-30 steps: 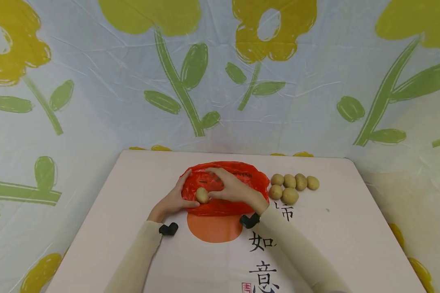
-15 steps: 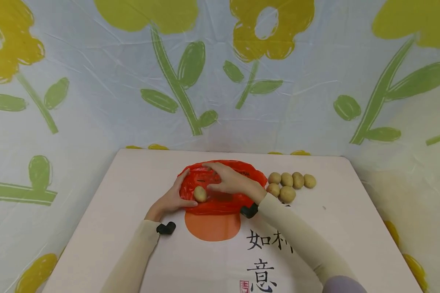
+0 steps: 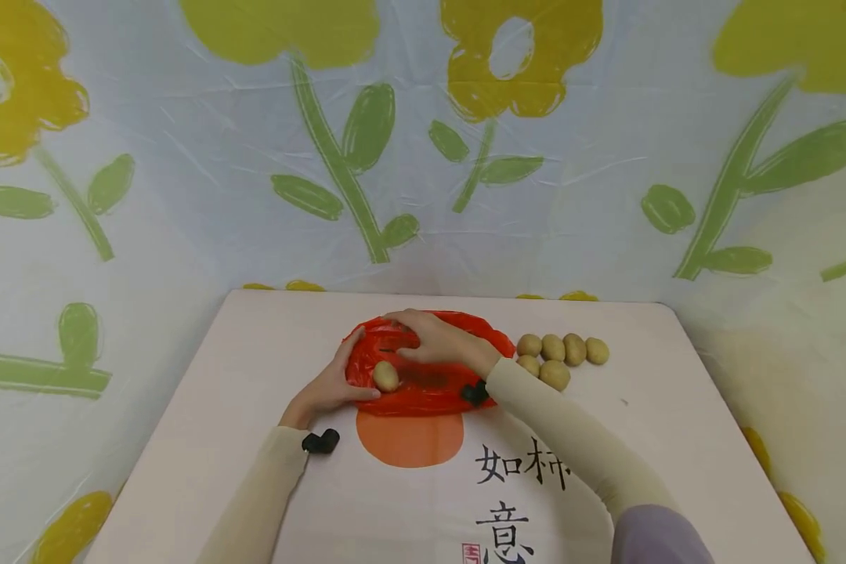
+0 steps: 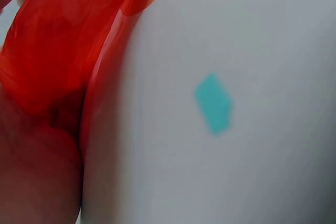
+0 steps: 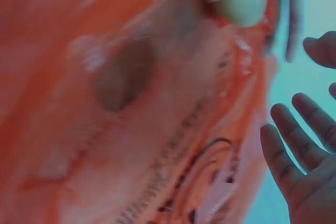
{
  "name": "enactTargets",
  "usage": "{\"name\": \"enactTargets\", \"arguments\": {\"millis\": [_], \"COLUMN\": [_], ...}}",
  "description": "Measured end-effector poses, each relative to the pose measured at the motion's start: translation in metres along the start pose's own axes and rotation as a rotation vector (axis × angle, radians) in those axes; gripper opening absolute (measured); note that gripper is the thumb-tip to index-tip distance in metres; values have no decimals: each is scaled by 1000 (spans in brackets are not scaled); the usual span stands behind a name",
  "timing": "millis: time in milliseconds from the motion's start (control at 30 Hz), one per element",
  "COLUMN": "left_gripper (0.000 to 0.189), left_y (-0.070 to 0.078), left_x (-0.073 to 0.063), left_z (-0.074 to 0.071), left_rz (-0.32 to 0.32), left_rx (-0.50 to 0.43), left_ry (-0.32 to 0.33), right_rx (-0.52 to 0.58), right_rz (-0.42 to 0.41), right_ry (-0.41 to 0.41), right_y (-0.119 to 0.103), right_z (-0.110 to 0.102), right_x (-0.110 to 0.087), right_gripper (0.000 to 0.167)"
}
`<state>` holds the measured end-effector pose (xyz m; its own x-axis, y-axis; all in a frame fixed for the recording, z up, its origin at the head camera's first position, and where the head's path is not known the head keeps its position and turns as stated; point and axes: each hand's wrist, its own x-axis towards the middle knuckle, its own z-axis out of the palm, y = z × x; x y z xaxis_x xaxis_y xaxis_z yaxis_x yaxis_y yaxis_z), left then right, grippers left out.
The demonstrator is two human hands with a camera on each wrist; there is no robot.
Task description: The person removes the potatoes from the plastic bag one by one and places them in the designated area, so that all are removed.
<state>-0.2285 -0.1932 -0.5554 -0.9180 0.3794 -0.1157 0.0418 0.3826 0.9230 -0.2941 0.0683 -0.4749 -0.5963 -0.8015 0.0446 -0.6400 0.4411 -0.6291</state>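
A red plastic bag [image 3: 458,392] is spread across the upper middle of the table. On its left part sits a potato [image 3: 385,377], pale in the right wrist view; I cannot tell whether plastic covers it. My left hand [image 3: 330,385] rests along the bag's left end with fingers and thumb spread, touching the plastic around the potato. Above the bag, my right hand [image 3: 440,342] holds nothing; its fingers spread apart in the right wrist view, clear of the potato. Beyond that potato, a dark round patch shows on the plastic in the right wrist view, blurred.
Several potatoes [image 3: 554,374] lie in two rows right of the bag, partly behind my right sleeve [image 3: 557,423]. The pale table mat [image 3: 366,517] carries an orange disc [image 3: 409,439] and black characters. A flower-patterned sheet [image 3: 240,196] hangs behind the table.
My right hand has drawn its thumb and fingers away from the potato and shifted slightly up and left. The potato stays on the bag. My left hand keeps its place.
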Motion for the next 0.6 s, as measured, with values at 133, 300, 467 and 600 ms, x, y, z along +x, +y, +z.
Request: {"name": "enactTargets", "arguments": {"millis": [133,300,467,600], "left_gripper": [123,124,125,124], "left_y": [-1,-2,-1,-3], "left_x": [2,2,2,2], "left_z": [3,1,-1,-1], "left_rz": [-6,9,8,9], "left_rx": [1,22,17,11], "left_ry": [-5,2,-1,-6], "right_rx": [-46,-27,-16,-34], "right_rz": [21,40,50,40], "right_ry": [0,-43,-127,-185], "right_y": [8,10,9,7], "right_z": [8,17,27,33], "right_x": [-3,-4,-3,-2], "right_gripper": [64,65,62,64]}}
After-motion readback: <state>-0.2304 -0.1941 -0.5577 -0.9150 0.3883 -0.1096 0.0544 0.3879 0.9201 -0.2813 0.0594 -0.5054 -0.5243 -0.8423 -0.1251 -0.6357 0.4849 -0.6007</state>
